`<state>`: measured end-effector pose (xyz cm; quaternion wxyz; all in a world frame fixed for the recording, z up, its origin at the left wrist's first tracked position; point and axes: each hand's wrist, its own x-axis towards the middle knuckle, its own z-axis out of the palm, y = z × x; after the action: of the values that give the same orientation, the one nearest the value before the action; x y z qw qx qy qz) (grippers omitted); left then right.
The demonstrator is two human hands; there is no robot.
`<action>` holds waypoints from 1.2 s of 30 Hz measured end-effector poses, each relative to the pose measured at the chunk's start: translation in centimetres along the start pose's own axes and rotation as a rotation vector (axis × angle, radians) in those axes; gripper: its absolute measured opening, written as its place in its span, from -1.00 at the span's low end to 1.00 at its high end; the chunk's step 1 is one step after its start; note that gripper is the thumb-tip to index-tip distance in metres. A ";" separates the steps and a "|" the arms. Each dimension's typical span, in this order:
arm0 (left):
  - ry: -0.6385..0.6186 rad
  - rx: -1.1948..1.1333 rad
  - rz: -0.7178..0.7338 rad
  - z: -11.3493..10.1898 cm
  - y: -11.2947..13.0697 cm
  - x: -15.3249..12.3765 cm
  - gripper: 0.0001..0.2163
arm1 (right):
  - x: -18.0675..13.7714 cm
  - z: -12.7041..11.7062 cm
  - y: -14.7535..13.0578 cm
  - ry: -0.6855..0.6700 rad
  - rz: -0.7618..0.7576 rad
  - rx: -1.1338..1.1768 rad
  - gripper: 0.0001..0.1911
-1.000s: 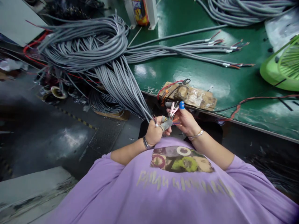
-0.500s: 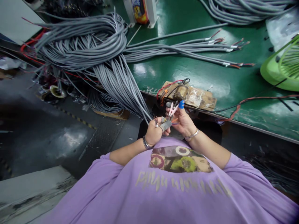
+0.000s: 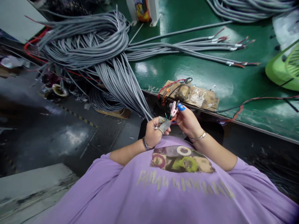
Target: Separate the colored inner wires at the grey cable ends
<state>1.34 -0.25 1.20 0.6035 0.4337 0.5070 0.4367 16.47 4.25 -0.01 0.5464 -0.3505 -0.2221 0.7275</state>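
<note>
My left hand, with grey covers on its thumb and a finger, is closed around the end of a grey cable. Thin coloured wires, among them orange, green and purple, fan out from its fingertips. Just to the right, my right hand has a blue cover on one fingertip. A small pink clip-like tool is pinched in its fingers, just above the wires. Whether the tool touches any wire I cannot tell. Both hands are held in front of the purple shirt, below the bench edge.
A thick bundle of grey cables hangs over the edge of the green bench. Stripped cable ends lie on top. A wooden block with red and black wires sits at the edge. At right is a green fan.
My right hand has drawn slightly to the right, away from the left, and the pink tool has turned and looks narrower. Green wires now show upright at the left fingertips.
</note>
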 end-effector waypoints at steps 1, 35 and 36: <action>0.004 -0.008 0.003 0.1 0.0 0.1 -0.65 | 0.1 -0.1 0.2 0.002 -0.025 -0.013 -0.60; -0.119 -0.093 -0.152 -0.9 1.7 0.6 -0.62 | 0.0 0.0 0.0 -0.043 0.127 0.055 -0.62; -0.129 -0.113 -0.167 -0.9 1.8 0.7 -0.61 | 0.0 -0.1 0.2 -0.043 0.103 0.046 -0.64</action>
<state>0.35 0.98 2.68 0.6926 0.3826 0.4760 0.3838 16.44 4.22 -0.22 0.5110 -0.3331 -0.1988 0.7671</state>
